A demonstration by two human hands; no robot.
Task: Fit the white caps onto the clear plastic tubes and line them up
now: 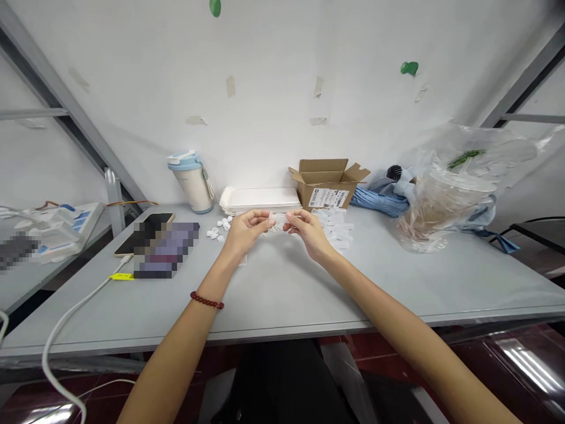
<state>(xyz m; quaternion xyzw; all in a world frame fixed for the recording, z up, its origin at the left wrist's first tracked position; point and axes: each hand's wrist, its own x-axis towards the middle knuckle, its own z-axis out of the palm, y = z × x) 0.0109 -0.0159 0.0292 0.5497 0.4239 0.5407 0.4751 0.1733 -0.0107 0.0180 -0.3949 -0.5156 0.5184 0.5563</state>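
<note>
My left hand (247,231) and my right hand (306,231) meet above the middle of the grey table (282,294). Both pinch a small clear plastic piece (279,219) between their fingertips. Several small white plastic parts (219,228) lie scattered just left of my left hand. A pile of clear plastic pieces (339,227) lies right of my right hand. A red bead bracelet (206,301) circles my left wrist.
At the back stand a pale blue-lidded jug (193,181), a white tray (260,199) and an open cardboard box (327,181). A folded blue umbrella (379,200) and a plastic bag with a drink cup (454,194) lie right. A phone (145,231) with white cable lies left.
</note>
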